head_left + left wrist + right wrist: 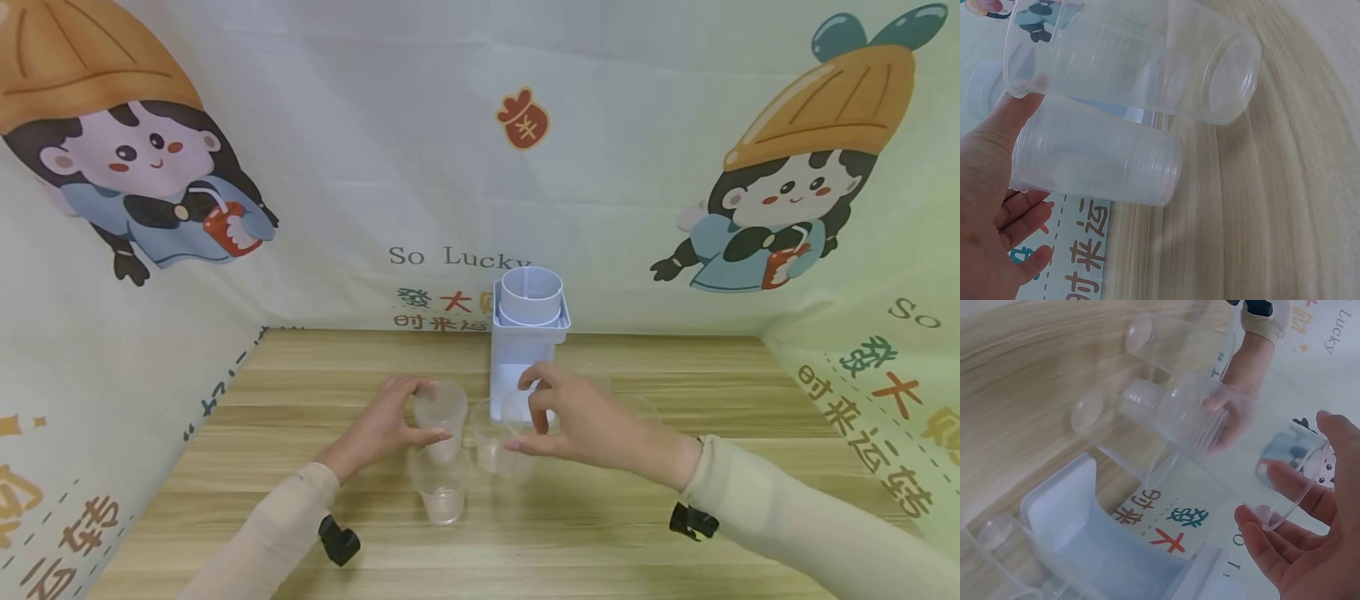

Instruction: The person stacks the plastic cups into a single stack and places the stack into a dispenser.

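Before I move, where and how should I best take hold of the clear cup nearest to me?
Probably grip the nearest clear cup round its wall just below the rim, coming from the near side: it stands upright and widens upward, and the left hand and another cup crowd its far side.

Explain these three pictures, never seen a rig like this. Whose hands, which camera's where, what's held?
There's no robot: these are a person's bare left hand and right hand. The widest view comes from a head-worn camera looking forward and down; the other two come from cameras worn on each wrist. On the wood-grain table are several clear cups, including a front cup, and a pale plastic stand with a round top. The left hand's thumb and fingers are round a cloudy cup, apparently a nested stack; the right hand's are curled at the rim of a transparent cup. Behind is a printed sheet.
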`<control>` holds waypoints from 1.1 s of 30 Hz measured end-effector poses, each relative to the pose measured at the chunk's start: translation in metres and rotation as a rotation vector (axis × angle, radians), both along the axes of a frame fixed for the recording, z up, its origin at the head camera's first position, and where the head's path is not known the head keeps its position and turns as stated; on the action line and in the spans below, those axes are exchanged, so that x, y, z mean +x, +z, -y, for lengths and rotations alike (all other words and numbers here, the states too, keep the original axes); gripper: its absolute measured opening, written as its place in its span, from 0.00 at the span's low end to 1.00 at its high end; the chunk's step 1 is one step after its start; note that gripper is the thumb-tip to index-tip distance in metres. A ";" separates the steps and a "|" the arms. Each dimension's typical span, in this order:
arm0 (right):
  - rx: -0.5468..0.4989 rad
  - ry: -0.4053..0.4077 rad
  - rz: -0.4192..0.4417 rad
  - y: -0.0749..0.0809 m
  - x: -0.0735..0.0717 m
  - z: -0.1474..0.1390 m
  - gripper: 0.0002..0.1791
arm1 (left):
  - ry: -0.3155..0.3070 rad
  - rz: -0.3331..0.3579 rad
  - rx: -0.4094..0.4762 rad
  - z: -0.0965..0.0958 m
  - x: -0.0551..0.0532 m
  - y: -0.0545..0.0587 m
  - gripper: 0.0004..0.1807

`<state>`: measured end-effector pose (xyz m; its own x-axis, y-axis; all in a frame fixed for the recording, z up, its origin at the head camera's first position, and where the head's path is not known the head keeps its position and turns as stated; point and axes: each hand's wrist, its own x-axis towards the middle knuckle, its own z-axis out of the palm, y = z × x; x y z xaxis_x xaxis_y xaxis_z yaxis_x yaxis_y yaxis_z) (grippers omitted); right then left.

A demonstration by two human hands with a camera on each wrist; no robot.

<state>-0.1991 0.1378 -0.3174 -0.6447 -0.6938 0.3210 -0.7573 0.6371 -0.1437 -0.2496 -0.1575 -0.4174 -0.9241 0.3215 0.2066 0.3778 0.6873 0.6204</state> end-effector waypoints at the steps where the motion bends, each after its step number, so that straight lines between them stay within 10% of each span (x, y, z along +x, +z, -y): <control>1: -0.013 0.004 -0.011 0.001 -0.001 0.000 0.22 | 0.000 0.001 0.001 0.000 0.000 0.000 0.39; 18: -0.159 -0.051 0.129 0.012 -0.010 0.013 0.28 | -0.008 -0.021 0.016 -0.001 0.000 -0.002 0.39; 33: -0.241 0.009 0.022 0.019 -0.024 0.030 0.27 | -0.016 -0.034 0.032 -0.001 0.000 -0.002 0.38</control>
